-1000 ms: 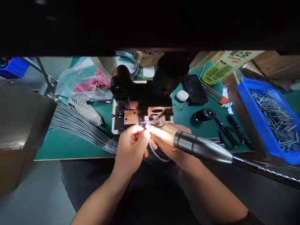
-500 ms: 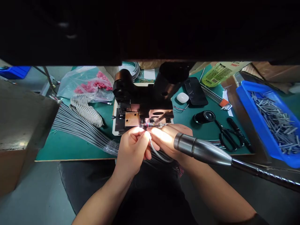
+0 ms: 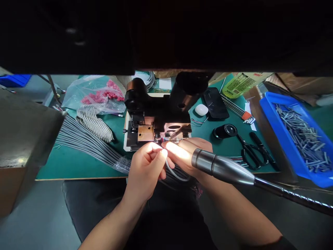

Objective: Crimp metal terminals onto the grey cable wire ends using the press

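My left hand [image 3: 146, 170] is closed in a pinch on the end of a grey cable [image 3: 173, 173], at the front edge of a black machine [image 3: 163, 107]. Close beside it, my right hand [image 3: 188, 154] has its fingertips together at thin coloured wires [image 3: 163, 140] under the machine's small metal heads. Strong light falls on the fingertips, and what lies between the right fingers is hard to see. The cable curves down below both hands. A metal lamp head [image 3: 221, 166] hides part of my right hand.
Bundled grey cables [image 3: 91, 140] and a plastic bag [image 3: 91, 93] with pink pieces lie left. On the right are black scissors [image 3: 251, 152], a black cylinder [image 3: 225, 131], a phone [image 3: 215, 103], a white case [image 3: 201, 110] and a blue bin [image 3: 288, 149] of small tubes.
The whole view has shifted slightly. My left thumb sits a little lower and farther right against the cable, while my right hand keeps nearly the same place at the machine.
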### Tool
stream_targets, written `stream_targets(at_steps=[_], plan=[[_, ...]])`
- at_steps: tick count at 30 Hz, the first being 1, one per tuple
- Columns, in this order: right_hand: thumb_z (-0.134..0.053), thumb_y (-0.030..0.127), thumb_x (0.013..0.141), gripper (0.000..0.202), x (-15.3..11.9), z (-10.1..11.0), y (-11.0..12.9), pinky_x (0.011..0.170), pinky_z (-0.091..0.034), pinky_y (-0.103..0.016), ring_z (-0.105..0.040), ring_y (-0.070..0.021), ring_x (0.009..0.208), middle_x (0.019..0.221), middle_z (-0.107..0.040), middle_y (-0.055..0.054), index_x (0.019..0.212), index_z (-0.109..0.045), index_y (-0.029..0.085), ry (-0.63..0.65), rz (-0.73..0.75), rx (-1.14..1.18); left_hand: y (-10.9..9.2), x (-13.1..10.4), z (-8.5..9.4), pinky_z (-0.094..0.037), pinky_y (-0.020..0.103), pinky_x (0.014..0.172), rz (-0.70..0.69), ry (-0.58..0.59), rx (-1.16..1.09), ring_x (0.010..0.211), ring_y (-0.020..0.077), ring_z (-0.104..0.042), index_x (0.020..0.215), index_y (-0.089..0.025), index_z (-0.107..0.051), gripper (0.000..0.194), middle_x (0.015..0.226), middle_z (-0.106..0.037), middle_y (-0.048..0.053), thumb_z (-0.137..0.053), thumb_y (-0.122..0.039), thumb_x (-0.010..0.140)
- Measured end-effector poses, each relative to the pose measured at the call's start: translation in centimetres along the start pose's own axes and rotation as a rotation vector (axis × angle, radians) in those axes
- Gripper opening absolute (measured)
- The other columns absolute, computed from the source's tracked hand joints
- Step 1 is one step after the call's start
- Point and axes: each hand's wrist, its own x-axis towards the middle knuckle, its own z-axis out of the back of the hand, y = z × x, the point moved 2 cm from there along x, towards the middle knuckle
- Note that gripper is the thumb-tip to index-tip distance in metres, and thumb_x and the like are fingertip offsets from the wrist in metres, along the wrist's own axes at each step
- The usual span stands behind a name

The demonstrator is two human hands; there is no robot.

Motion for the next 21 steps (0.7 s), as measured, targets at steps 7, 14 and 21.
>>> stream_targets(at_steps=[7, 14, 21], plan=[[-0.062, 0.027, 0.098, 0.025, -0.51, -0.37, -0.13, 0.057, -0.032, -0.028, -0.051, -0.0110, 0.055, 0.056, -0.059, 0.003, 0.077, -0.073, 0.019, -0.003, -0.042, 0.053, 0.10, 0.27, 0.04, -0.035, 0.017, 0.042, 0.003, -0.023, -0.010, 0.041, 0.0048, -0.050, 0.072, -0.016, -0.059, 0.021, 0.064, -0.068, 0.000, -0.058, -0.023, 0.092], [-0.058, 0.032, 0.101, 0.032, -0.39, -0.41, 0.24, 0.059, -0.035, -0.027, -0.051, -0.0106, 0.055, 0.058, -0.062, 0.002, 0.076, -0.073, 0.020, 0.015, -0.061, 0.051, 0.08, 0.49, -0.13, -0.033, 0.017, 0.041, 0.035, -0.041, -0.024, 0.039, 0.0053, -0.047, 0.069, -0.016, -0.057, 0.022, 0.059, -0.066, 0.001, -0.058, -0.024, 0.089], [-0.056, 0.035, 0.102, 0.039, -0.28, -0.04, 0.48, 0.058, -0.034, -0.028, -0.049, -0.0104, 0.053, 0.057, -0.060, 0.002, 0.068, -0.069, 0.020, 0.038, -0.101, 0.084, 0.04, 0.52, -0.35, -0.031, 0.018, 0.040, 0.045, -0.068, -0.047, 0.037, 0.0055, -0.046, 0.067, -0.016, -0.057, 0.021, 0.059, -0.067, 0.002, -0.057, -0.024, 0.086]])
